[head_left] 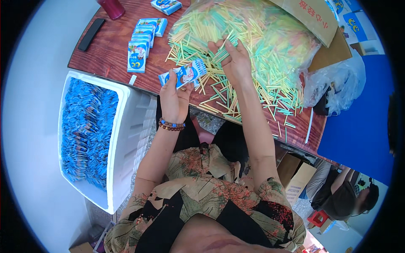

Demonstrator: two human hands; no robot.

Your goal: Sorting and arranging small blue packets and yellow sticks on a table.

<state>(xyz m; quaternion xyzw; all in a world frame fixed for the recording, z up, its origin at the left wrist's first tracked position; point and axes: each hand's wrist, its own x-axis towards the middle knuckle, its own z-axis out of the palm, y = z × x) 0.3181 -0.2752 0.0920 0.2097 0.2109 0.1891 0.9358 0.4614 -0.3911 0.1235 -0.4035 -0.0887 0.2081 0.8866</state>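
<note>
My left hand (174,101), with a beaded bracelet on its wrist, is closed on a small blue-and-white packet (185,75) with a cartoon print, tilted over the table's near edge. A little to the right and farther off, my right hand (237,63) pinches a bundle of thin green and yellow straws (222,51). It is held above a big loose heap of straws (263,78) in green, yellow and pink, part of which lies in clear plastic bags. Whether the packet is unsealed at its end I cannot tell.
Overlapping packets (137,55) lie on the red-brown table (114,50), near a black bar (92,34) and a red cup (112,7). A white foam box (122,122) full of blue packets stands left. Cardboard (312,19) and a plastic bag (337,82) sit right; another person (344,198) is beyond.
</note>
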